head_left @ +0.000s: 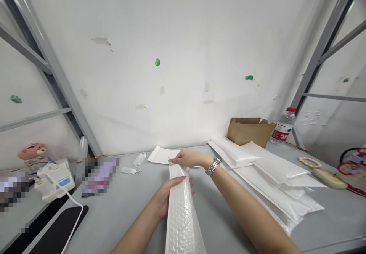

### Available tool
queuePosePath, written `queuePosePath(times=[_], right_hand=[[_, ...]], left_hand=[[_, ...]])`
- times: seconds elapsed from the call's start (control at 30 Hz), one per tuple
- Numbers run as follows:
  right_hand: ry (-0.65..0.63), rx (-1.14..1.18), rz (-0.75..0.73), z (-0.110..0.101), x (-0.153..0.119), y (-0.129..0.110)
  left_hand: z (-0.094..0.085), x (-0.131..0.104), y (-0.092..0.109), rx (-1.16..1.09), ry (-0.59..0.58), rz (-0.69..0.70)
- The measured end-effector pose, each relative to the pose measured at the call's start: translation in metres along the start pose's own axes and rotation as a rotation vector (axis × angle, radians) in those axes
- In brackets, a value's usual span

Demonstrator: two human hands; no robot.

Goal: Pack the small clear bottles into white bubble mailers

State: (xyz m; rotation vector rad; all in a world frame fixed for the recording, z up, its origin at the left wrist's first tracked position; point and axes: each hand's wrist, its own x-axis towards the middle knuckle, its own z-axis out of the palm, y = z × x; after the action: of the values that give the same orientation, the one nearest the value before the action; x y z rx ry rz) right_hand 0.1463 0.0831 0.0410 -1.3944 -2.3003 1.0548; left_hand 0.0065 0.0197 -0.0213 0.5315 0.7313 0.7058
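Observation:
A white bubble mailer (180, 212) stretches from the bottom edge of the head view up to both hands. My left hand (168, 193) is wrapped round its middle, thumb across the front and fingertips showing at its right side. At the far end of the mailer, my right hand (183, 158), with a metal watch (213, 166) on the wrist, pinches the top edge. Behind the hands lies a flat white piece (159, 155), partly hidden by the right hand. Two small white tag-like items (140, 159) rest left of it.
Several white mailers (268, 164) are piled at right, before an open cardboard box (248, 132) and a red-capped bottle (283, 126). A beaded bracelet (309, 163) lies further right. At left are a white power strip (58, 179) with a cable and a black mat (58, 229). A wall closes the back.

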Motion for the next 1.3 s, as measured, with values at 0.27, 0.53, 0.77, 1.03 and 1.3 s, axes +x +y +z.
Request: queuePosePath(times=[0.27,0.53,0.77,1.03,1.3], right_hand=[[-0.092,-0.035,-0.025,0.005,-0.011,-0.012],[0.085,-0.03,-0.021,0.006,0.003,0.003],[0.771,0.115,-0.221,0.005,0.015,0.022],[0.367,0.933,0.051,0.037,-0.034,0.056],[0.227,0.979,-0.023,0.036,-0.048,0.053]], left_hand=[[-0.002,0.001,0.0,0.016,-0.017,-0.006],[-0.003,0.001,0.0,0.168,0.003,0.181],[-0.004,0.003,0.001,0.262,0.145,0.255],[0.001,0.002,-0.006,0.292,0.075,0.134],[0.001,-0.002,-0.009,0.359,0.011,0.104]])
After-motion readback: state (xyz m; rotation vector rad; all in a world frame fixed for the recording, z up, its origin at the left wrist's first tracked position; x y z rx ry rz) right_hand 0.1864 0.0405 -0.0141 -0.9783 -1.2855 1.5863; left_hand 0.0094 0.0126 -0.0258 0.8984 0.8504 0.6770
